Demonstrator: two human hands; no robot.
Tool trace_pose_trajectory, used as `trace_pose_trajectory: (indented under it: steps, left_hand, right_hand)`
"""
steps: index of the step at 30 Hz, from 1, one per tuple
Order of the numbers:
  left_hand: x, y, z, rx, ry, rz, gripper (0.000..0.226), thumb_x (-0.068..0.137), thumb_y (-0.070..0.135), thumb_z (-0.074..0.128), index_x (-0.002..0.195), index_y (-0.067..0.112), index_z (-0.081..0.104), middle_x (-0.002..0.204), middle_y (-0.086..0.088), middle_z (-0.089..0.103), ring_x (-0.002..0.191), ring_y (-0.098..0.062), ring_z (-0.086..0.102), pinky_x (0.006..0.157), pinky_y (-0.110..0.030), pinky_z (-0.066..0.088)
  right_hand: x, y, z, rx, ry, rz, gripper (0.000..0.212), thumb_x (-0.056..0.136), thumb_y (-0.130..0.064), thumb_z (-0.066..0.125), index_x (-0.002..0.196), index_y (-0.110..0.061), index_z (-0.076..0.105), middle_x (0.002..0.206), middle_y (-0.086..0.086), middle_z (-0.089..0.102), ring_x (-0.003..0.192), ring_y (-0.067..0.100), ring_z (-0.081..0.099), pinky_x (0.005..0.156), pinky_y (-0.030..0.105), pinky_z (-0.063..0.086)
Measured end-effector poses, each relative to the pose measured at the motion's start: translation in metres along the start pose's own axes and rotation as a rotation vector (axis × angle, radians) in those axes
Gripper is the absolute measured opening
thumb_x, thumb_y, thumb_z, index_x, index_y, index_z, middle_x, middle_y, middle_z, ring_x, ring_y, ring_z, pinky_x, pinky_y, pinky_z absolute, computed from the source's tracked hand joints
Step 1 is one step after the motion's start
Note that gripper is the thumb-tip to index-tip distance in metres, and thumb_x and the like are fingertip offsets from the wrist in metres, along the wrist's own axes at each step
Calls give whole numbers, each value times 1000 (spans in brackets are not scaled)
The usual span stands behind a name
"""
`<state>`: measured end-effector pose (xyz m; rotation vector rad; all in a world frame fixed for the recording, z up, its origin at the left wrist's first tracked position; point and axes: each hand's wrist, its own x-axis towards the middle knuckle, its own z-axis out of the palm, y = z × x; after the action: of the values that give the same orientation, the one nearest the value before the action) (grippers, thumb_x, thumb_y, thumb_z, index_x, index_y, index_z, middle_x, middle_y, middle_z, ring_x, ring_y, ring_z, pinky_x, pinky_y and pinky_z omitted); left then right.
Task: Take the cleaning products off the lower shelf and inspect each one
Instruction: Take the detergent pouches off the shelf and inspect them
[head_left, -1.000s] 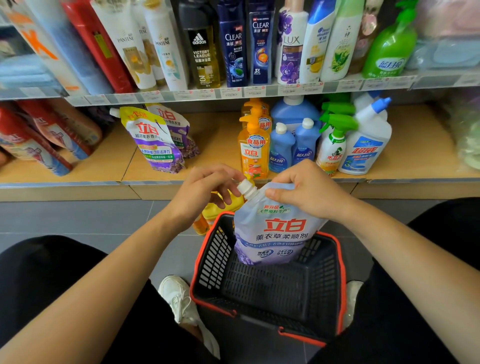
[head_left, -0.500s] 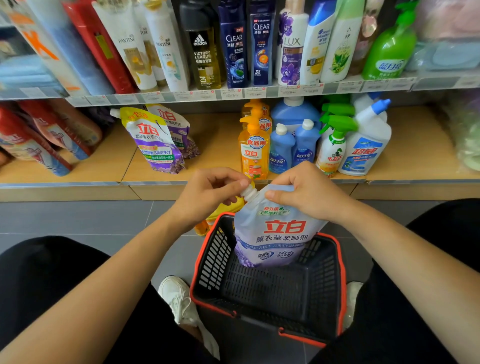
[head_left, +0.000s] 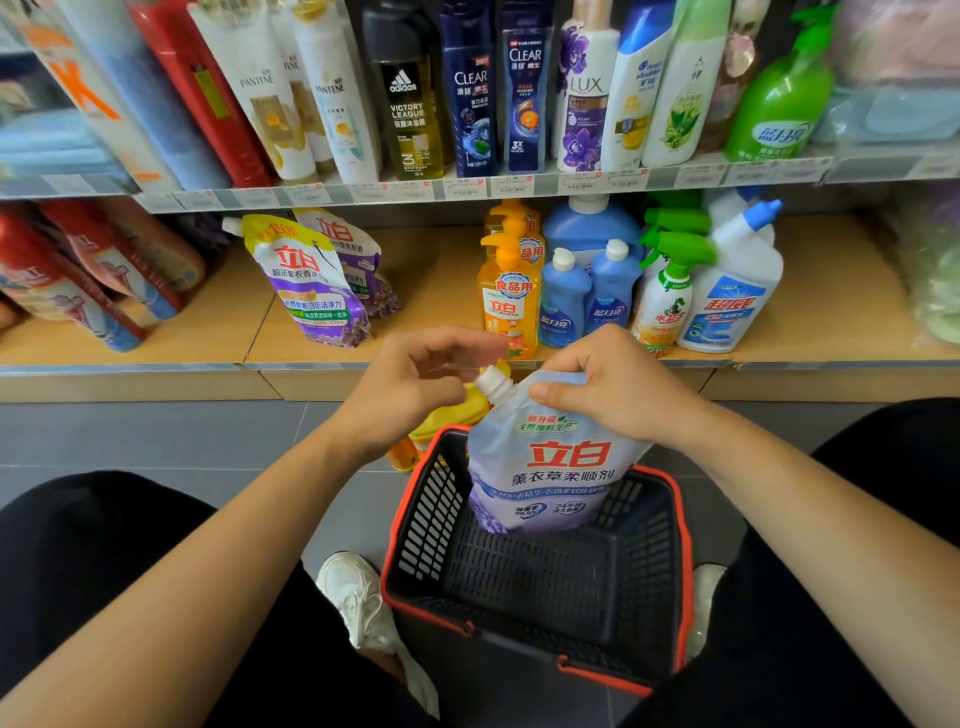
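Note:
A pale blue and purple softener pouch (head_left: 556, 467) stands upright in the far end of a black basket (head_left: 687, 561) with a red rim. My right hand (head_left: 618, 384) grips the pouch's top edge. My left hand (head_left: 415, 384) is curled at the pouch's white screw cap (head_left: 493, 383), thumb and fingertips against it. On the lower shelf (head_left: 441, 275) stand two purple detergent pouches (head_left: 311, 291), an orange dish soap bottle (head_left: 511, 301), blue bottles (head_left: 563, 301), a green-trigger spray (head_left: 665, 306) and a white toilet cleaner (head_left: 732, 301).
A yellow bottle (head_left: 457, 415) lies on the grey floor behind the basket, partly hidden by my left wrist. The upper shelf (head_left: 467, 187) holds shampoo and body wash bottles. Red pouches (head_left: 67, 280) lean at the lower shelf's left. My white shoe (head_left: 353, 592) is beside the basket.
My left fingers covered the cap half a second ago and have now drawn back a little, so the cap shows again. The pouch and my right hand have stayed in place.

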<state>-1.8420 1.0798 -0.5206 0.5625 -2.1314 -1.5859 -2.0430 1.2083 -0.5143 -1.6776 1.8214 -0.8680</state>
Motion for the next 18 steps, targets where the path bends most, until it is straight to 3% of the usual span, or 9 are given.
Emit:
trace_pose_trajectory:
  steps: [2, 4, 7, 9, 10, 12, 14, 16, 18]
  left_hand:
    - [0, 5, 0, -25, 16, -9, 44, 75, -2, 57, 113, 15, 73, 120, -5, 72, 117, -20, 65, 94, -34, 57]
    - [2, 6, 5, 56, 87, -48, 18, 86, 20, 73, 103, 13, 76, 103, -6, 75, 95, -15, 70, 77, -28, 57]
    - [1, 3, 8, 202, 119, -45, 26, 83, 36, 75, 88, 10, 77, 78, -8, 73, 68, -14, 63, 60, -25, 50]
    - [1, 4, 5, 161, 82, -7, 9, 89, 13, 75, 97, 11, 77, 91, -4, 76, 84, -13, 69, 71, -26, 56]
    - [0, 4, 2, 126, 59, 0, 22, 88, 2, 71, 106, 11, 76, 105, -1, 76, 99, -13, 69, 82, -26, 57]
    - [0, 5, 1, 84, 49, 7, 38, 81, 4, 63, 116, 14, 73, 117, 3, 73, 112, -15, 66, 92, -28, 56]
    - [1, 8, 4, 141, 111, -12, 24, 82, 25, 73, 104, 17, 77, 101, 4, 75, 97, -13, 69, 83, -33, 57]
    - [1, 8, 9, 198, 170, -23, 32, 77, 46, 83, 86, 15, 78, 79, -1, 74, 73, -18, 67, 68, -44, 53]
    - [0, 9, 11, 242, 192, 6, 40, 72, 55, 77, 77, 15, 77, 68, -3, 71, 64, -26, 64, 60, -47, 52]
  right_hand:
    - [0, 1, 1, 15, 14, -4, 33, 93, -24, 70, 80, 6, 73, 79, 25, 69, 72, 33, 63, 65, 45, 46]
    - [0, 2, 2, 22, 19, -13, 30, 93, -23, 71, 81, 4, 75, 77, 22, 70, 74, 33, 63, 65, 44, 46]
    - [1, 3, 3, 19, 11, -17, 32, 92, -23, 71, 75, 4, 72, 72, 22, 67, 59, 20, 54, 59, 40, 42]
    - [1, 4, 2, 24, 8, -16, 34, 92, -22, 71, 70, 3, 69, 69, 22, 63, 60, 9, 46, 54, 33, 36]
    - [1, 4, 2, 27, 7, -15, 34, 92, -22, 72, 69, 3, 69, 68, 22, 62, 60, 7, 44, 53, 29, 34]
    - [1, 3, 2, 23, 9, -19, 34, 92, -22, 72, 71, 4, 69, 69, 22, 63, 60, 5, 43, 53, 26, 31]
    - [1, 3, 2, 13, 6, -19, 35, 92, -23, 72, 78, 10, 69, 74, 27, 64, 62, 8, 44, 54, 28, 30]
    - [2, 4, 2, 30, -1, -16, 35, 92, -23, 72, 80, 9, 70, 76, 28, 65, 62, 12, 46, 55, 30, 32]
    - [1, 5, 1, 55, 7, -15, 29, 92, -24, 72, 81, 3, 74, 75, 23, 68, 61, 17, 51, 55, 35, 37]
